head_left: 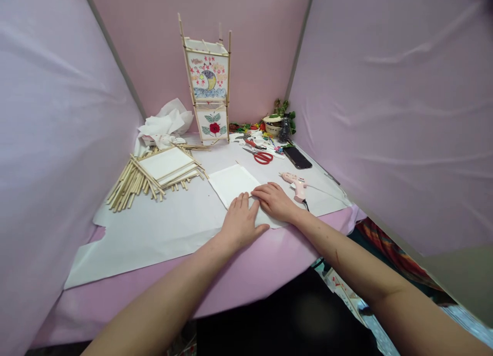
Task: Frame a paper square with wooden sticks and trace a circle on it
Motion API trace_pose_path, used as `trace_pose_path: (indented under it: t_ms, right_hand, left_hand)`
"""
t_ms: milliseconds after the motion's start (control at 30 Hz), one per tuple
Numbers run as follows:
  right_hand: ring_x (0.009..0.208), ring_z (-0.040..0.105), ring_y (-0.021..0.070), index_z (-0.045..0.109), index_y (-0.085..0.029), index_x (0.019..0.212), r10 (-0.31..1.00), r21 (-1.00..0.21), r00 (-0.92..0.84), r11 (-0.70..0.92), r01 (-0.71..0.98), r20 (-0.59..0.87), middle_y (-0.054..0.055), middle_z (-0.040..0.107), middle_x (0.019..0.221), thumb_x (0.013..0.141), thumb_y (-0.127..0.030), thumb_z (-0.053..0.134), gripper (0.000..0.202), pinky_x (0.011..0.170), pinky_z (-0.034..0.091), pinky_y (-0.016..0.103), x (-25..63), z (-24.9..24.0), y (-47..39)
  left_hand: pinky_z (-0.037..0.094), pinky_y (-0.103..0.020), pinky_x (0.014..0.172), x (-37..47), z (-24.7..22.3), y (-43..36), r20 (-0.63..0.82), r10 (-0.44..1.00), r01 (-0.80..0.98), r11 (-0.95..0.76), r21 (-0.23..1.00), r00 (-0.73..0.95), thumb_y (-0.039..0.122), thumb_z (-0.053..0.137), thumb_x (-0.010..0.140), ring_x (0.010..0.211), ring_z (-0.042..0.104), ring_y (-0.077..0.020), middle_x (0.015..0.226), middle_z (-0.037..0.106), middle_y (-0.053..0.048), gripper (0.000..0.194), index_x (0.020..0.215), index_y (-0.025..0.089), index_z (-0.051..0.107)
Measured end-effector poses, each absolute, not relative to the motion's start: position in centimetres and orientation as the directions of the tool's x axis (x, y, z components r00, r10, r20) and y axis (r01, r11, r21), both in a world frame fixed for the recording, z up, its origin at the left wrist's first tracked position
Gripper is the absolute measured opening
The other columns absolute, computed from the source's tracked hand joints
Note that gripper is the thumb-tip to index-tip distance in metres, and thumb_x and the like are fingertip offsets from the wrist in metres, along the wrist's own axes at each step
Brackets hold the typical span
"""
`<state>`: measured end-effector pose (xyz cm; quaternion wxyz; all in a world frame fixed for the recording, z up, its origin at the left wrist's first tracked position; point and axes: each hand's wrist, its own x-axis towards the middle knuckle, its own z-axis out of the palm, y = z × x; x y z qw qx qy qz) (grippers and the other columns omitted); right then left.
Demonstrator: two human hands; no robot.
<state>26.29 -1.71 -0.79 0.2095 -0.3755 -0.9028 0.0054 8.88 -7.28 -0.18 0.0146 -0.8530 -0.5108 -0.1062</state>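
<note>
Centrally, the white paper sheet (233,182) lies on the covered counter (162,227), its near edge apparently being pressed flat. Left hand (241,220) and right hand (277,202): fingers together, unclamped; shifting either calls for the other's steady pressure.

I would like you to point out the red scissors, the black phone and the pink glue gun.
Red scissors (263,157): head view, on the handles.
Black phone (297,157): head view, on its dark screen.
Pink glue gun (299,190): head view, on the grip.
</note>
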Motion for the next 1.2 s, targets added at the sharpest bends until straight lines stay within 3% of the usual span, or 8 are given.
trace_pose_path:
  t_ms: [167,400,667,967,1200]
  right_hand:
    - [0.122,0.051,0.0202,0.058,-0.020,0.127,0.736,-0.159,-0.580,0.656,0.737,0.348,0.009,0.062,0.129,0.093,-0.016,0.043,0.037,0.109,0.027,0.043,26.2,-0.6,-1.9]
    - [0.125,0.048,0.0182,0.057,-0.021,0.129,0.766,-0.183,-0.549,0.624,0.759,0.336,0.007,0.059,0.134,0.093,-0.015,0.043,0.039,0.109,0.025,0.039,26.2,-0.5,-2.2]
    - [0.116,0.046,0.0253,0.060,-0.021,0.123,0.794,-0.197,-0.480,0.573,0.796,0.373,0.008,0.061,0.127,0.090,-0.019,0.048,0.036,0.096,0.034,0.042,26.4,-0.1,-2.9]
    - [0.111,0.046,0.0257,0.063,-0.020,0.115,0.798,-0.235,-0.451,0.565,0.791,0.400,0.008,0.064,0.117,0.088,-0.018,0.048,0.030,0.094,0.035,0.040,26.6,-0.5,-2.8]
    - [0.119,0.044,0.0241,0.055,-0.020,0.127,0.739,-0.231,-0.524,0.648,0.726,0.424,0.009,0.058,0.130,0.086,-0.015,0.049,0.042,0.100,0.030,0.041,26.8,0.1,-3.1]
  left_hand:
    - [0.024,-0.053,0.110,8.6,0.0,-8.6,0.169,0.915,0.921,-0.383,0.072,0.367,0.063,0.060,0.079,0.137,0.030,-0.0439,0.147,0.037,-0.026,0.076,0.133,0.010,0.048]
    - [0.015,-0.065,0.108,8.0,-0.2,-9.3,0.190,0.923,0.939,-0.344,0.025,0.334,0.066,0.055,0.081,0.137,0.031,-0.0427,0.145,0.039,-0.026,0.075,0.135,0.014,0.048]
    - [0.015,-0.053,0.113,7.3,-0.3,-10.6,0.299,0.915,0.957,-0.289,0.020,0.270,0.056,0.052,0.087,0.138,0.032,-0.0313,0.146,0.042,-0.020,0.070,0.142,0.014,0.039]
    - [0.023,-0.055,0.108,7.2,-0.3,-11.4,0.371,0.917,0.983,-0.175,0.047,0.146,0.057,0.052,0.086,0.134,0.036,-0.0361,0.139,0.051,-0.017,0.070,0.139,0.013,0.042]
    - [0.020,-0.051,0.112,8.0,0.5,-10.1,0.372,0.896,0.963,-0.268,0.022,0.241,0.047,0.053,0.088,0.141,0.028,-0.0308,0.149,0.040,-0.016,0.062,0.139,0.015,0.041]
